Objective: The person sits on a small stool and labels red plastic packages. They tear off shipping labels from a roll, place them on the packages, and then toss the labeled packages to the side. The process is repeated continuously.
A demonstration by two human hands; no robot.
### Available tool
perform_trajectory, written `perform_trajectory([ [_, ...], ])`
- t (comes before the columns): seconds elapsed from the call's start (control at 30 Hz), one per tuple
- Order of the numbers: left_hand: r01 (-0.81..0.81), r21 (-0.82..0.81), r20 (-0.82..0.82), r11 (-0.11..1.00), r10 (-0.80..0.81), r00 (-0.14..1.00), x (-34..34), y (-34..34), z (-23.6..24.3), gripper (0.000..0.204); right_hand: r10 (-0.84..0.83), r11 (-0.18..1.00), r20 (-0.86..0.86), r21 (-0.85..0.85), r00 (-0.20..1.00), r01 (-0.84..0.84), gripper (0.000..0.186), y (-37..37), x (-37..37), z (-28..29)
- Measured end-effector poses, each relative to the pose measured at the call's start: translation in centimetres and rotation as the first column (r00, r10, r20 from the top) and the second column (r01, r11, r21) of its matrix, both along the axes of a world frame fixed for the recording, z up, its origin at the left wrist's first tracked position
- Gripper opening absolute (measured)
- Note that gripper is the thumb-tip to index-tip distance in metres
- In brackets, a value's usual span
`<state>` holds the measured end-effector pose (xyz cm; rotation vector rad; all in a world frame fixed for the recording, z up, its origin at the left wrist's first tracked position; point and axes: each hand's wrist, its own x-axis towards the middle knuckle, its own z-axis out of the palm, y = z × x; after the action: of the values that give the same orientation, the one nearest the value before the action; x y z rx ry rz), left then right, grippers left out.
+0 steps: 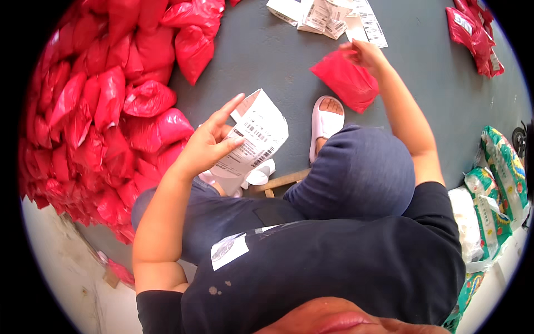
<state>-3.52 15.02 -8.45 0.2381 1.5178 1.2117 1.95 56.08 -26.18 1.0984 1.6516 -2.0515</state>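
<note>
My left hand [207, 143] is closed on a curled white shipping label [260, 129] with barcodes on it, held above my lower leg between thumb and fingers. Whether it is one sheet or a few, I cannot tell. At the upper right, my right hand [364, 54] grips a red plastic mailing bag [351, 86] by its upper edge. The bag hangs slanted above the floor near my white slipper [329, 119]. Just beyond that hand, several loose shipping labels [322, 15] lie on the floor, some overlapping.
A big heap of filled red bags [105, 111] covers the floor on the left. More red bags with labels [473, 33] lie at the far right. Green patterned packages [489, 206] stand at my right side. Part of a wooden stool [286, 179] shows between my legs.
</note>
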Motion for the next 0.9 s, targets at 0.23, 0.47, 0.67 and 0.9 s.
perform_trajectory([
  [0.23,-0.036,-0.018,-0.059,0.999,0.035,0.998,-0.1,5.6,-6.4,0.077,0.196,0.980,-0.209,0.062,0.958,-0.187,0.031,-4.3,2.0,0.0],
  [0.47,0.014,0.101,0.087,0.995,-0.023,0.996,1.2,16.5,-14.8,0.075,-0.034,0.997,-0.385,-0.073,0.922,0.007,0.025,-8.4,6.9,0.9],
  [0.67,0.147,-0.056,0.384,0.988,-0.115,0.916,1.0,20.7,-18.3,0.045,-0.104,0.917,-0.272,0.346,0.957,0.198,0.018,-5.3,7.4,1.5],
  [0.9,-0.025,-0.232,0.296,0.972,0.095,0.951,2.9,23.1,-21.7,0.022,-0.302,0.838,-0.269,0.382,0.914,0.389,0.016,-3.8,7.7,-2.3],
])
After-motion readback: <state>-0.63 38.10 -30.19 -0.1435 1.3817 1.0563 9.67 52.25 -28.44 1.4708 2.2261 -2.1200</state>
